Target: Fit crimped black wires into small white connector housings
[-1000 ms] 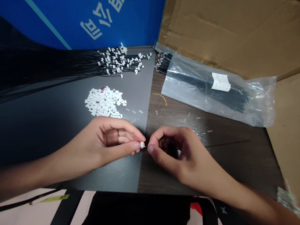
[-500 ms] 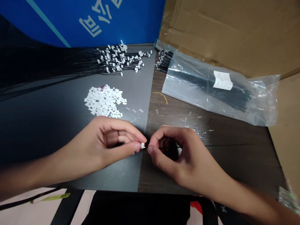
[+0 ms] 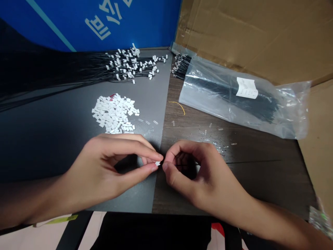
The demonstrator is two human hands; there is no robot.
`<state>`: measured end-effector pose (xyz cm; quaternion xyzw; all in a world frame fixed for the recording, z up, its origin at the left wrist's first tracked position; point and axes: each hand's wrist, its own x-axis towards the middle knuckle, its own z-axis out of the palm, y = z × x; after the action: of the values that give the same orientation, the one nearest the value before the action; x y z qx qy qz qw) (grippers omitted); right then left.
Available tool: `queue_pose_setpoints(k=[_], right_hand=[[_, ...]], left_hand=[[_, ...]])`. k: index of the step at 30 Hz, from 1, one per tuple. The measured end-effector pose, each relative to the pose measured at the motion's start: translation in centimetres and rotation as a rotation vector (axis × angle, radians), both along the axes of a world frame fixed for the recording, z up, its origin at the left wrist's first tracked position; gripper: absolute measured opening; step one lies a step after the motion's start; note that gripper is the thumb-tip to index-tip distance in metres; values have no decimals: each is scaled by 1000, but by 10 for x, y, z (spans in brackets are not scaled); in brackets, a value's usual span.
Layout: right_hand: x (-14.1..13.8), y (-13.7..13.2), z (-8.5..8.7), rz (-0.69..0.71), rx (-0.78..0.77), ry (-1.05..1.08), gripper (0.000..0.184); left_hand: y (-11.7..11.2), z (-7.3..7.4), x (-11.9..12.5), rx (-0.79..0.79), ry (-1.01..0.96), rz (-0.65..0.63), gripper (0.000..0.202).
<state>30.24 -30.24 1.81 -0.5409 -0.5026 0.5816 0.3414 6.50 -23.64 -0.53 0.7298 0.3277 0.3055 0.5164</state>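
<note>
Left hand point(image 3: 111, 170) pinching small white connector housing point(image 3: 157, 163), right hand point(image 3: 200, 173) beside

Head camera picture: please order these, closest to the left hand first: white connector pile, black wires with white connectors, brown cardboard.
1. White connector pile: just past the left hand.
2. Black wires with white connectors: back on the dark mat.
3. Brown cardboard: farthest, back right.

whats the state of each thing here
left hand: pinching a white connector housing
right hand: pinching a thin black wire, its tip at the housing
loose housings: heaped in a pile
wired housings: spread in a bunch, wires trailing left
clear plastic bag: lying flat, full of black wires
</note>
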Motion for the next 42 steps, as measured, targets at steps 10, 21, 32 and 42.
queue_pose_setpoints(k=[10, 21, 32, 42], right_hand=[[1, -2, -3, -4, 61, -64, 12], [-3, -4, -13, -21, -22, 59, 14], [-4, -5, -16, 4, -2, 141, 18], [-2, 1, -13, 36, -53, 142, 34]], left_hand=[[-3, 1, 0, -62, -20, 27, 23], [-5, 1, 0, 7, -17, 57, 24], [-2, 3, 0, 58, -11, 42, 21], [-3, 0, -3, 65, -24, 5, 22]])
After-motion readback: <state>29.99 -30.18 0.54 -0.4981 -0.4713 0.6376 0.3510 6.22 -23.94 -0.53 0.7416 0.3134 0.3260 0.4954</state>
